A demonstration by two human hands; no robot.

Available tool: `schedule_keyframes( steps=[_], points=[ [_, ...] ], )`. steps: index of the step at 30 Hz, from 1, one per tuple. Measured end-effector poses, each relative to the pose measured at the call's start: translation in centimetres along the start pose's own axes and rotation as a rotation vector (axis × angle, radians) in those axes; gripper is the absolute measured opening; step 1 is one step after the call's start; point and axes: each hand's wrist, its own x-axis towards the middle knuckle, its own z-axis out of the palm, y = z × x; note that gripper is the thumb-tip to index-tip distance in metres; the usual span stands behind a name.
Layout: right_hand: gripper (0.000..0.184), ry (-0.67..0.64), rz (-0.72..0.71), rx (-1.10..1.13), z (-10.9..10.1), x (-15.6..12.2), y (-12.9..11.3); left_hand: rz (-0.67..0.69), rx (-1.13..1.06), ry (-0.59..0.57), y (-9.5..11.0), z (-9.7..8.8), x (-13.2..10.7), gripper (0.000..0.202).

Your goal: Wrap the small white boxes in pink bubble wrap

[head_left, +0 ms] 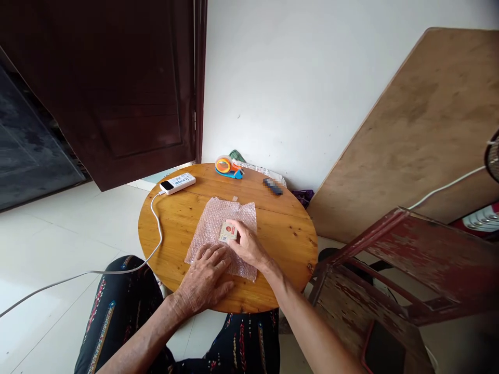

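With the table (288, 244) as my clock dial, I count one white device (181, 182) at eleven o'clock, one white cable (158, 218) plugged into it. One left hand (210, 270) lies palm down on one spread of bubble wrap (216, 215) toward seven — thumb apart from the fingers, clamped on nothing. I see one small box (225, 231) near the dial's centre, over the wrap. One tape dispenser (236, 173) stands at twelve. The right hand (247, 244), toward three, is clamped on the box — thumb on the near side, fingers beyond. One dark pixelated item (274, 187) lies at one; one chair (429, 254) stands off at four.
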Motion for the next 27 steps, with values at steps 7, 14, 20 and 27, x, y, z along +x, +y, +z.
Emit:
schedule_keyframes(
  steps=[7, 14, 20, 27],
  points=[
    [0.065, -0.015, 0.085, 0.094, 0.2, -1.2, 2.1, -0.071, -0.017, 0.053, -0.1, -0.9, -0.6, 0.044],
    [0.052, -0.047, 0.135, 0.147, -0.2, -0.9, 1.8, -0.044, 0.059, 0.016, -1.6, -3.2, -1.5, 0.033],
    [0.051, -0.064, 0.149, 0.157, -0.2, -1.0, 2.0, 0.025, 0.12, 0.008, -1.6, -2.6, -0.6, 0.016],
    [0.051, -0.059, 0.141, 0.149, -0.1, -1.0, 2.1, 0.056, 0.165, 0.106, -2.1, -1.5, -0.4, 0.017]
  ],
)
